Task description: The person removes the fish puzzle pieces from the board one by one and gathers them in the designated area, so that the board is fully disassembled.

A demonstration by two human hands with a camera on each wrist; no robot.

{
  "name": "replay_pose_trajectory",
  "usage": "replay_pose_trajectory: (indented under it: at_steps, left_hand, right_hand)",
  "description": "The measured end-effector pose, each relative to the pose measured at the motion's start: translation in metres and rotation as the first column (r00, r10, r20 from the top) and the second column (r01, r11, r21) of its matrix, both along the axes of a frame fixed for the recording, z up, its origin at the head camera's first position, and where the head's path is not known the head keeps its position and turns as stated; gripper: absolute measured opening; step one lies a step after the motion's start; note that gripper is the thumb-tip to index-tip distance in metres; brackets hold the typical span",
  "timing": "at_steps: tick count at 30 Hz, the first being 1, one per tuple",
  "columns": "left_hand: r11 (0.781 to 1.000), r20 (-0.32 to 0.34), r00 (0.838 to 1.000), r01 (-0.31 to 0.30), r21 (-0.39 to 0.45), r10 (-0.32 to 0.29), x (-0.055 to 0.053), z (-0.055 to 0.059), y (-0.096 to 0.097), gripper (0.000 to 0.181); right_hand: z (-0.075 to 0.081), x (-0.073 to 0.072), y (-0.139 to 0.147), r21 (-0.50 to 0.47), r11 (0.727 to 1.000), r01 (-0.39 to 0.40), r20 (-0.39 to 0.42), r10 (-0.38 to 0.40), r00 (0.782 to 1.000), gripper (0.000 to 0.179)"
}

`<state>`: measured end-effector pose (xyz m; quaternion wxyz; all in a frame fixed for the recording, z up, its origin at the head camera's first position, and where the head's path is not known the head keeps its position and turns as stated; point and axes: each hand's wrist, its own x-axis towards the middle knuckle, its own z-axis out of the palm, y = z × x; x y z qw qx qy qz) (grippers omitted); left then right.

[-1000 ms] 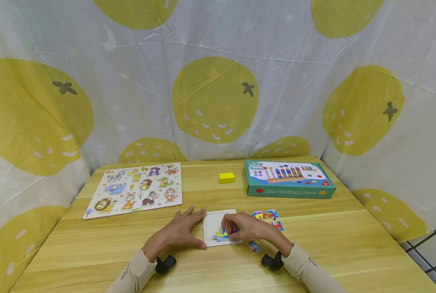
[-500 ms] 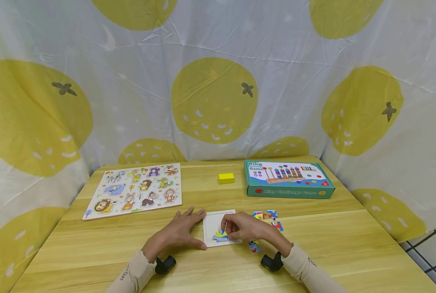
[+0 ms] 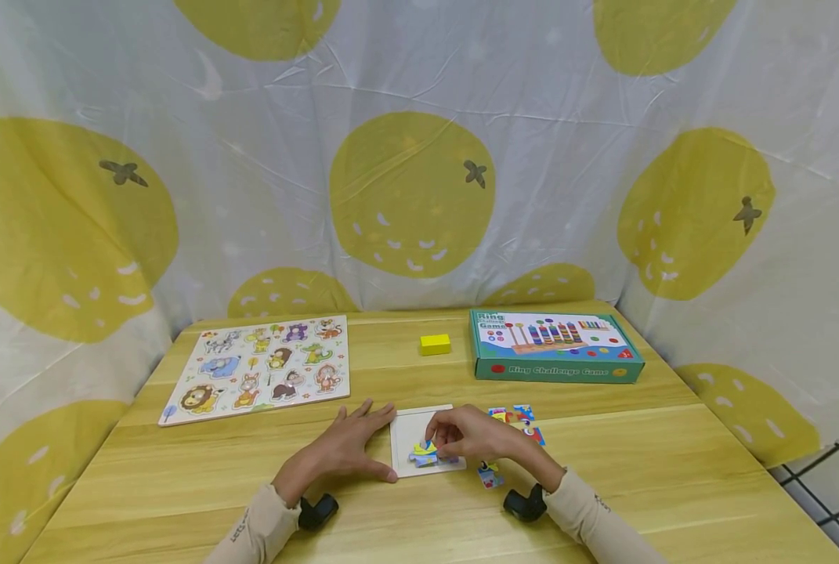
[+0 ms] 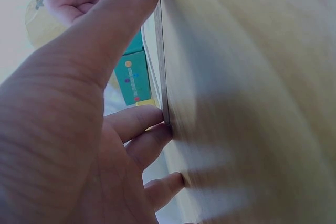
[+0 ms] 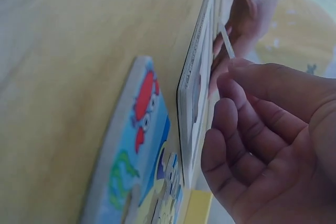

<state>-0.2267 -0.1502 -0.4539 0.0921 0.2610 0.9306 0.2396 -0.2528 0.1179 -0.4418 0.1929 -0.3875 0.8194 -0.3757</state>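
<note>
A pale, shallow puzzle tray [image 3: 405,427] lies on the table between the hands. The left hand [image 3: 345,442] is spread at its left side, thumb and fingertips touching the tray's edge. Over the tray, the right hand [image 3: 470,435] pinches a jigsaw piece [image 5: 227,40] between thumb and fingers; in the right wrist view it stands edge-on and tilted. Yellow and blue print shows below those fingertips in the head view, beside a purplish piece [image 3: 450,460] in the tray's lower part. Right of the tray lie several loose jigsaw pieces [image 3: 490,475], one with a red crab [image 5: 147,98].
An animal puzzle board [image 3: 264,370] lies at the back left of the wooden table [image 3: 250,501]. A yellow block [image 3: 435,345] sits behind the tray. At the back right is a green Ring Challenge Game box [image 3: 558,368]. A lemon-patterned curtain [image 3: 419,70] hangs around the table.
The right hand's fingers have shifted slightly upward, and more of the purplish piece in the tray shows beneath them. The left hand has stayed at the tray's side.
</note>
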Motion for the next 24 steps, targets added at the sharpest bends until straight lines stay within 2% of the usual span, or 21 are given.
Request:
replay_pose_trajectory:
  at_steps: [12, 24]
  left_hand:
    - [1.000, 0.004, 1.000, 0.008, -0.004, -0.008, 0.000, -0.001, 0.001, 0.100]
    - [1.000, 0.012, 1.000, 0.012, 0.006, -0.012, 0.001, 0.001, 0.001, 0.100]
  right_hand:
    - [0.006, -0.004, 0.014, -0.027, 1.000, 0.005, -0.003, -0.005, 1.000, 0.013]
    - [0.009, -0.006, 0.051, -0.067, 0.994, 0.084, 0.027, -0.083, 0.996, 0.015]
